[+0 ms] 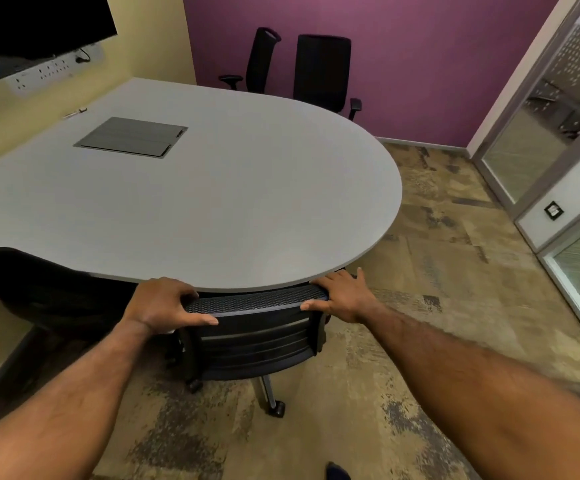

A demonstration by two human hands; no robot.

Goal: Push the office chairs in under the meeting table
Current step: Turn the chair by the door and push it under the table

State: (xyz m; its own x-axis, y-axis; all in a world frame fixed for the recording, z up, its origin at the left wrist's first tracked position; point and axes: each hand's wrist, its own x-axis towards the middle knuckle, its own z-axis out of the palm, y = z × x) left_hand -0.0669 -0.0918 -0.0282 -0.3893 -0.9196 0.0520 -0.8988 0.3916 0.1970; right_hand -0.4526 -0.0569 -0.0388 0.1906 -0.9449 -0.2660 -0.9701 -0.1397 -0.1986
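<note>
Lower centre, the left hand [164, 303] and right hand [342, 296] both clasp the office chair [254, 337] backrest; a hard shove could jam fingers against the meeting table [212, 202] edge.

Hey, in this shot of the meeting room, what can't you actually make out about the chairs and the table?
All in the head view:
- Near chair: its seat is hidden by its own backrest and the table.
- Two far chairs: seats and bases are hidden behind the table top.
- Dark shape at left: cut off by the frame edge, so it can't be identified.
- Small object near the wall: too small to identify.
</note>
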